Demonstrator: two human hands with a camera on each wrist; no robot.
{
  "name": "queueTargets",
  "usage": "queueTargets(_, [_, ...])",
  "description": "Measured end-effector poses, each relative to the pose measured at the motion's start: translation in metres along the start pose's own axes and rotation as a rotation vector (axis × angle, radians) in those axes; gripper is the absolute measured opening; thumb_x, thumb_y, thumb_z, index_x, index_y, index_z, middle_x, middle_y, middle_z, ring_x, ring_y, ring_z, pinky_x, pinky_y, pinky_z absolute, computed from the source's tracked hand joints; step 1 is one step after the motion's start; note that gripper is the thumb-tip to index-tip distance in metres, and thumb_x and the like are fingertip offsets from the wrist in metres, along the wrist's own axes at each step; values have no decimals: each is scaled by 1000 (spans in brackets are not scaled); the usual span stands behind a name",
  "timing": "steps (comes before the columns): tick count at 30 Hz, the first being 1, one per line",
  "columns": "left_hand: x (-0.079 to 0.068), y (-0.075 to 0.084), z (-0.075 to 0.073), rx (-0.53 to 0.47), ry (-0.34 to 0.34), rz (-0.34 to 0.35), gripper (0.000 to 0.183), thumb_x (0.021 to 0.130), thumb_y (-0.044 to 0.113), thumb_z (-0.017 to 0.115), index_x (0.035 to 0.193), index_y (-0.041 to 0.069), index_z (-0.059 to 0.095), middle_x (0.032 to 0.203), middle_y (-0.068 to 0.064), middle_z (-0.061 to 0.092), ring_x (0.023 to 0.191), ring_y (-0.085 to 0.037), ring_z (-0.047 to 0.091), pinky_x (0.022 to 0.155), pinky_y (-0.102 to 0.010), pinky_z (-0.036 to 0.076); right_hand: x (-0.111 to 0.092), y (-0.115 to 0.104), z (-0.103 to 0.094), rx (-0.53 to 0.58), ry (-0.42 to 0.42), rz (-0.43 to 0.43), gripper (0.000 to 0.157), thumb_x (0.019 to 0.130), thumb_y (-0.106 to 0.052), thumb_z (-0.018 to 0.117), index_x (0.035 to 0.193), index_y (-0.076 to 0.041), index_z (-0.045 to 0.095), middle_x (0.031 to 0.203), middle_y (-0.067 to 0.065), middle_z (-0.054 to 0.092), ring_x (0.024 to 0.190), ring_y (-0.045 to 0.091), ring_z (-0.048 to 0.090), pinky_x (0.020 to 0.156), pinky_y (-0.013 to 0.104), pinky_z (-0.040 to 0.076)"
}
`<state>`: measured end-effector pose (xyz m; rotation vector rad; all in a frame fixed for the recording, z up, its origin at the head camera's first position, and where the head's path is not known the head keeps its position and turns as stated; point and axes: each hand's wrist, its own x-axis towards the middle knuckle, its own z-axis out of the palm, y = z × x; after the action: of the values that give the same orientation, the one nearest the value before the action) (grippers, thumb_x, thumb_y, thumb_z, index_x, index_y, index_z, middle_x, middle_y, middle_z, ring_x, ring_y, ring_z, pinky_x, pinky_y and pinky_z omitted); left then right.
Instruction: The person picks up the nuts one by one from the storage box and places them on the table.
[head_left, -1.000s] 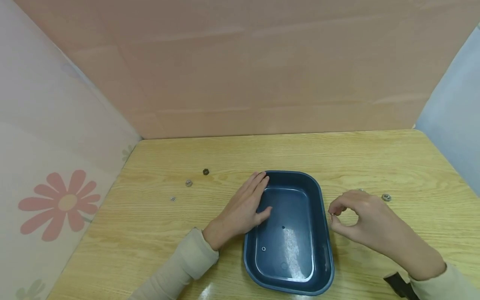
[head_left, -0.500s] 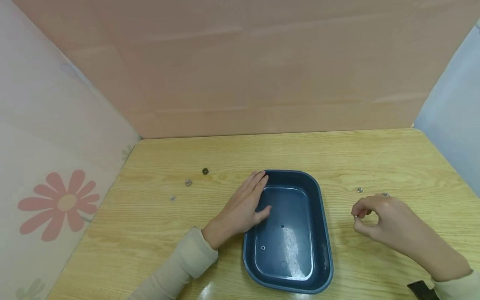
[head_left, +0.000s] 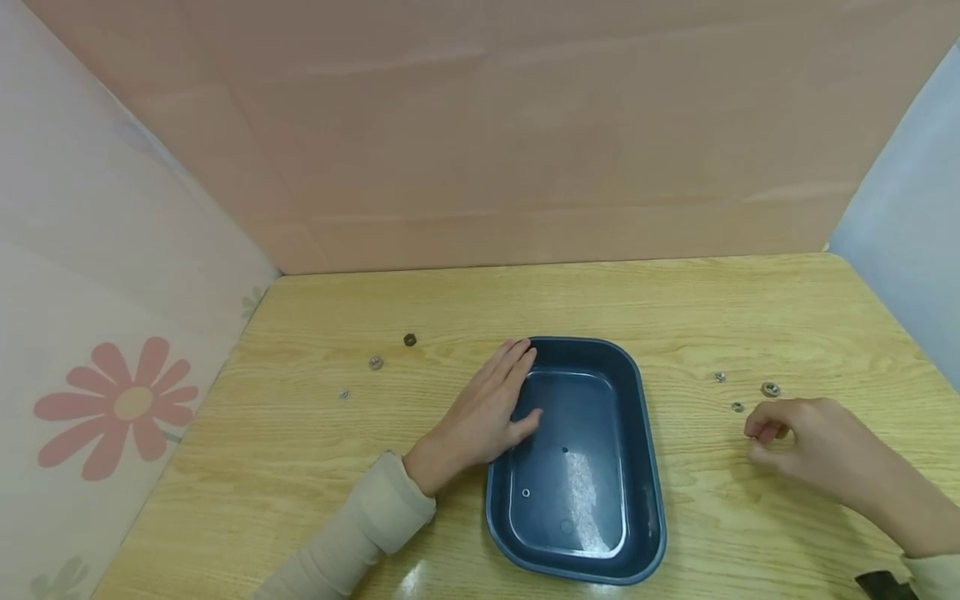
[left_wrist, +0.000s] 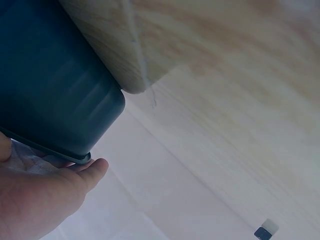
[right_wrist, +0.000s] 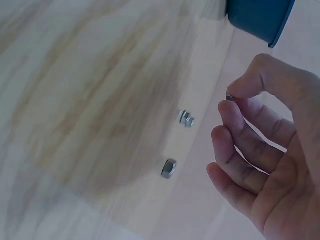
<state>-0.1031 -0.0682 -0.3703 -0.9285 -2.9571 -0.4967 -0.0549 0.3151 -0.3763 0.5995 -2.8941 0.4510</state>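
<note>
My left hand (head_left: 480,412) rests on the left rim of a dark blue plastic tray (head_left: 651,467), its fingers straight and its thumb over the inside. In the left wrist view the fingers touch the tray's rim (left_wrist: 75,159). One small nut (head_left: 526,493) lies on the tray floor. Right of the tray, my right hand (head_left: 813,446) hovers over the table, pinching a small metal nut (right_wrist: 230,96) between thumb and fingertip. Just beyond it lie a larger nut (head_left: 770,389) and two smaller nuts, the nearer one (head_left: 738,407) close to the fingers.
Left of the tray, a dark nut (head_left: 410,340), a silver nut (head_left: 376,363) and a tiny nut (head_left: 344,395) lie spaced out on the wooden table (head_left: 465,300). A pinkish sheet (head_left: 525,133) closes off the back, with a flower-patterned panel (head_left: 135,250) at left.
My right hand has moved right and slightly down, away from the tray's edge, with the nut in its fingers. Nuts it covered now show. The left hand stays put.
</note>
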Motion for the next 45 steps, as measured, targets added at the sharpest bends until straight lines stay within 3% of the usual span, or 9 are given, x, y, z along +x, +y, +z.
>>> queueTargets(7, [1, 1, -1, 4, -3, 1, 76, 94, 35, 65, 154, 2, 30, 164, -12, 26, 154, -30, 20, 125, -44, 23, -5, 11, -1, -48, -57, 57, 20, 65, -7, 80, 72, -20, 66, 65, -16, 59, 58, -11, 46, 51, 21, 43])
queueTargets(21, [0, 0, -1, -2, -2, -8, 77, 94, 35, 65, 154, 3, 30, 164, -13, 26, 154, -30, 20, 124, -45, 25, -12, 21, 6, -34, -106, 125, 14, 68, -8, 79, 73, -16, 68, 66, -15, 61, 60, -12, 45, 53, 22, 44])
queueTargets(28, [0, 0, -1, -10, -2, -14, 76, 94, 34, 65, 154, 3, 30, 164, -12, 26, 154, -29, 19, 125, -45, 24, -13, 21, 8, -24, -62, 79, 19, 66, -5, 81, 73, -18, 69, 67, -16, 61, 60, -13, 45, 53, 21, 46])
queueTargets(34, [-1, 0, -1, -24, -11, -19, 76, 94, 34, 65, 155, 3, 30, 164, -12, 26, 154, -30, 20, 125, -45, 24, -14, 22, 6, -28, -69, 88, 18, 69, -8, 81, 81, -19, 72, 73, -15, 65, 63, -12, 48, 54, 22, 46])
queueTargets(38, [-1, 0, 0, -24, -5, -13, 76, 94, 34, 65, 154, 3, 30, 164, -13, 26, 153, -30, 21, 124, -46, 24, -12, 13, 2, -51, -7, 73, 21, 69, -10, 81, 84, -22, 73, 76, -15, 67, 66, -9, 51, 52, 22, 44])
queueTargets(45, [0, 0, 0, -23, -2, -7, 76, 94, 33, 65, 154, 3, 30, 163, -13, 27, 153, -30, 21, 124, -45, 24, -8, -1, -2, -42, 4, 53, 25, 69, -13, 84, 88, -25, 74, 80, -15, 70, 68, -2, 58, 51, 22, 42])
